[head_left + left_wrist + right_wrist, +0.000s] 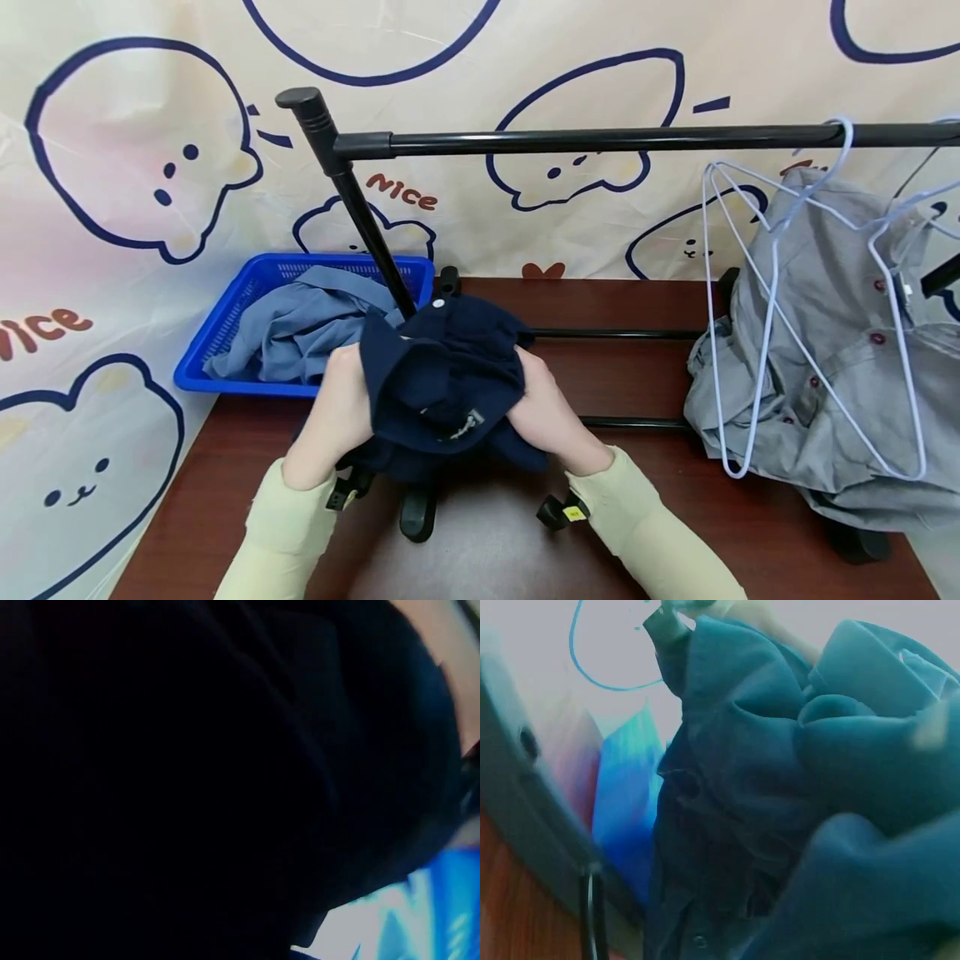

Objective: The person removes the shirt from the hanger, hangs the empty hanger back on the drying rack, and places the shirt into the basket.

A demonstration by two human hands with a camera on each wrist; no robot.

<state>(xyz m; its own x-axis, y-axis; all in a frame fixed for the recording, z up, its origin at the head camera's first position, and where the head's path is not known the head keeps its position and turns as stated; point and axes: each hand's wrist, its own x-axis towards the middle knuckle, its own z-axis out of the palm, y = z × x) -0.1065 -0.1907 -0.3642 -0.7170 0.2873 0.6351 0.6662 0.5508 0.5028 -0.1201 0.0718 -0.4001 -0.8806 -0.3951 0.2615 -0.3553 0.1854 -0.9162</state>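
A bunched dark navy shirt (450, 375) with a pale button and a small white embroidered mark is held up between both hands. My left hand (343, 402) grips its left side, the fingers hidden behind the cloth. On the opposite side my right hand (546, 410) grips it, fingers also tucked out of sight. Dark cloth fills most of the left wrist view. In the right wrist view the shirt (735, 795) hangs in folds, and a small button shows low on it.
A blue basket (197, 354) holding blue-grey cloth (300, 321) stands at the back left. The black rack's rail (570, 142) crosses above the table (630, 500). At right hang a pale hanger (772, 317) and a grey shirt (810, 392) with reddish buttons.
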